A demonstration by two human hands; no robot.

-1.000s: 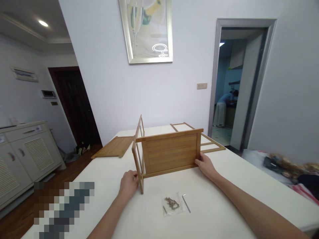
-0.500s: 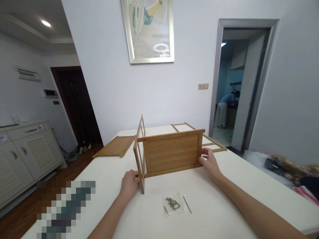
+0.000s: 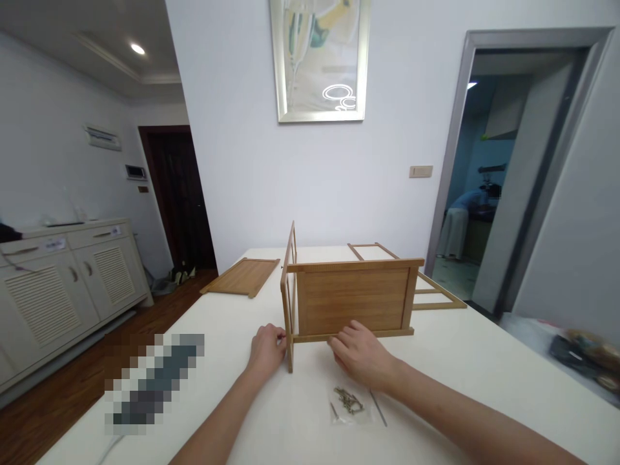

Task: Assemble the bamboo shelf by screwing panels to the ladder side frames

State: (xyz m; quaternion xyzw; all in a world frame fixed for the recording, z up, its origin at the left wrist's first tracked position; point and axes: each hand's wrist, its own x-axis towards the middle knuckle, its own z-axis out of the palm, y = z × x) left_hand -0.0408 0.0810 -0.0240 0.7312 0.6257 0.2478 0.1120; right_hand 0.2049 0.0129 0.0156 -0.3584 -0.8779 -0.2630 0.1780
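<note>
A wooden panel (image 3: 356, 297) with rails stands on its long edge on the white table, joined at its left end to an upright wooden side frame (image 3: 287, 310). My left hand (image 3: 268, 350) is beside the frame's lower end, fingers pinched against its outer face; whatever they hold is hidden. Across the panel's lower rail, my right hand (image 3: 361, 354) rests with bent fingers around it. A clear bag of screws (image 3: 349, 402) lies in front of that hand, with one loose screw (image 3: 334, 411) at its left. The hex key (image 3: 379, 408) is partly covered by my right wrist.
Another wooden panel (image 3: 242, 278) lies flat at the back left of the table (image 3: 290, 426). Open wooden frames (image 3: 438, 300) lie behind the standing panel on the right. A pixelated dark object (image 3: 159, 381) is at the left edge. Beyond the doorway, a person (image 3: 458, 216) bends over.
My right hand has left the panel's right end and moved left to the lower rail, nearer my left hand. My left hand stays at the side frame. The view has turned slightly left.
</note>
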